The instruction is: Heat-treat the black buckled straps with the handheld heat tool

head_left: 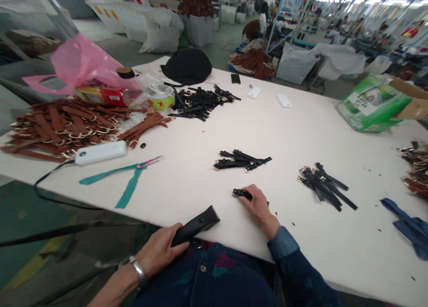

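Note:
In my left hand (167, 247), low at the table's front edge, is a long black object (202, 221) with a squared end; its exact kind is unclear. The fingers wrap round its near end. My right hand (258, 204) pinches a short black buckle strap (241, 193) against the white table (207, 186); the hand covers most of the strap. Just beyond it lies a small bunch of black buckle straps (237, 161) with gold-coloured buckles. Another group of black straps (326, 184) is spread to the right of that hand.
Pink-and-green snips (143, 165) and a white corded device (101, 153) lie left, near brown straps (72, 124) and a pink bag (83, 64). A black strap pile (200, 101) and black cap (189, 66) sit farther back. A green box (376, 103) stands right, beyond blue cloth (409, 227).

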{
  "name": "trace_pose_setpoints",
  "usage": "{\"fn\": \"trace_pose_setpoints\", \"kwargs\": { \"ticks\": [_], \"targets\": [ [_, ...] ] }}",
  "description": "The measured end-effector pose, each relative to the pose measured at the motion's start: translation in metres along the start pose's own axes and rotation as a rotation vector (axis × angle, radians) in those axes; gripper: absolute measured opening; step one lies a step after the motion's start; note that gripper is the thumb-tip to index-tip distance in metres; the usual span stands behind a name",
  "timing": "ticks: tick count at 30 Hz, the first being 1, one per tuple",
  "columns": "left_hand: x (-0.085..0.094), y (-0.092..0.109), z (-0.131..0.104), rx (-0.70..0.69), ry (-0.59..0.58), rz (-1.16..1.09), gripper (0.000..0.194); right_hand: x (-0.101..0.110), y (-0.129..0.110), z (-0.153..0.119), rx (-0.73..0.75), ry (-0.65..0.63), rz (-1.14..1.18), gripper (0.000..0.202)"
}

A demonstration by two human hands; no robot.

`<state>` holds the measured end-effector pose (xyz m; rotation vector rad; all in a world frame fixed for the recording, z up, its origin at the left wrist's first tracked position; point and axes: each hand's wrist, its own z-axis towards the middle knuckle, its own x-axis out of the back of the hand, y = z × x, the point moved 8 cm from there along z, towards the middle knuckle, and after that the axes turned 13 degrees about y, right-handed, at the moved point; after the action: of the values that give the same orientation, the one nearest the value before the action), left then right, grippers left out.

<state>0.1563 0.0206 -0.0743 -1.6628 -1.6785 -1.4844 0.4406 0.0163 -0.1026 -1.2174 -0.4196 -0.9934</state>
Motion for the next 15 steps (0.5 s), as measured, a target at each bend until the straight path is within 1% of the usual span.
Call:
{"fn": "trace_pose_setpoints", "kwargs": {
  "ticks": [1,3,6,9,15],
  "targets": [
    [0.004,-0.001,-0.001,0.002,0.009,0.000,0.033,-0.006,-0.012,-0.011,0.007,-0.022,0.023,0.022],
    [0.012,-0.003,-0.002,0.011,0.029,0.012,0.038,-0.013,-0.031,-0.029,-0.004,-0.024,0.036,0.023],
    [0.020,-0.002,0.002,0.014,0.055,0.051,0.044,-0.019,-0.046,-0.044,-0.010,-0.025,0.021,0.024],
    [0.021,0.007,0.010,-0.032,0.076,0.093,0.044,-0.022,-0.051,-0.048,0.018,-0.045,-0.001,0.023],
    [0.014,0.037,0.020,-0.110,0.087,0.170,0.040,-0.022,-0.049,-0.048,0.021,-0.027,-0.010,0.019]
  ]
}}
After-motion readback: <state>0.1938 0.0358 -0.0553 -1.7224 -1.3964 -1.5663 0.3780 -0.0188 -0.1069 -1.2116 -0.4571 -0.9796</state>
